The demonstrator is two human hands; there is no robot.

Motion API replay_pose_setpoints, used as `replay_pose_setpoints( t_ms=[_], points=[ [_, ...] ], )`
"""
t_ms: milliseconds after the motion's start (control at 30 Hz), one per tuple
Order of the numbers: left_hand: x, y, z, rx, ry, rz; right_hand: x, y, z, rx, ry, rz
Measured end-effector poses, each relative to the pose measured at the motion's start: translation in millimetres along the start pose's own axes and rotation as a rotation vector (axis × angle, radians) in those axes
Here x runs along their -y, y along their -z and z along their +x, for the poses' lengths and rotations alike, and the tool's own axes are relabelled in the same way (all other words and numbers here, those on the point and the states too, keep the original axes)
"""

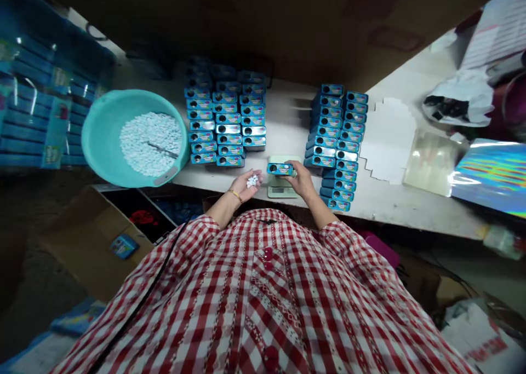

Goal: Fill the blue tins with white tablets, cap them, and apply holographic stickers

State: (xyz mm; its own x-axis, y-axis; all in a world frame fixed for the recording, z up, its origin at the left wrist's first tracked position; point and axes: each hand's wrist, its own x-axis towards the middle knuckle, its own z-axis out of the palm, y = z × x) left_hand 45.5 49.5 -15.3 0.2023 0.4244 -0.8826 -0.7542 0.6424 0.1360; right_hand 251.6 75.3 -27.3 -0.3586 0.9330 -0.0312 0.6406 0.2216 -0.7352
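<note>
Palm up near the table's front edge, my left hand (245, 187) cups a small heap of white tablets (252, 181), its fingers slightly curled. My right hand (303, 180) grips the right end of a blue tin (279, 168), thumb and fingers on either side. That tin is at the back part of a pale green kitchen scale (283, 191), whose display faces me. I cannot tell whether the tin rests on it. To the left, a turquoise basin (98, 138) contains many more white tablets (143, 141) and a dark scoop-like utensil (162, 149).
Rows of blue tins (228, 127) stand left of the scale, and more tins (335, 138) stand right. A big cardboard box (263, 29) bounds the back. Farther right lie white card (388, 138) and a plastic bag (460, 97). An open carton (94, 242) sits lower left.
</note>
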Motion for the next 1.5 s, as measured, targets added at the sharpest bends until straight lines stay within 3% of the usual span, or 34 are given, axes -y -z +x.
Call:
replay_pose_setpoints(
  t_ms=[233,467,600,900,1000,1100,1300,1400,1500],
  points=[
    [0.1,-19.1,19.9,0.016,-0.069,-0.06,62.4,22.5,-1.3,0.115,0.165,-0.479],
    [-1.3,-22.2,23.0,0.086,-0.011,-0.07,92.8,33.4,-4.8,0.147,0.281,-0.612],
    [-2.1,-25.0,23.4,0.094,0.014,-0.061,83.6,33.3,-5.7,0.159,0.257,-0.675],
    [-0.4,-31.6,24.0,0.138,0.01,-0.033,83.8,35.8,-9.8,0.045,0.276,-0.699],
    [-1.0,-32.6,20.5,0.135,0.041,-0.017,67.2,36.8,-12.9,0.006,0.204,-0.576],
    [-3.8,-30.9,16.2,0.142,0.05,0.004,41.5,31.4,-16.5,-0.108,0.093,-0.287],
    [-12.5,-14.9,0.7,0.069,-0.003,0.046,-13.0,-0.2,-14.0,-0.209,-0.13,0.255],
    [-11.5,-4.8,-13.2,0.043,-0.015,0.059,-24.8,-4.0,-17.4,-0.19,-0.145,0.289],
    [-4.6,4.4,-28.0,0.048,0.006,0.067,-9.9,3.3,-30.1,-0.201,-0.075,0.084]
  ],
)
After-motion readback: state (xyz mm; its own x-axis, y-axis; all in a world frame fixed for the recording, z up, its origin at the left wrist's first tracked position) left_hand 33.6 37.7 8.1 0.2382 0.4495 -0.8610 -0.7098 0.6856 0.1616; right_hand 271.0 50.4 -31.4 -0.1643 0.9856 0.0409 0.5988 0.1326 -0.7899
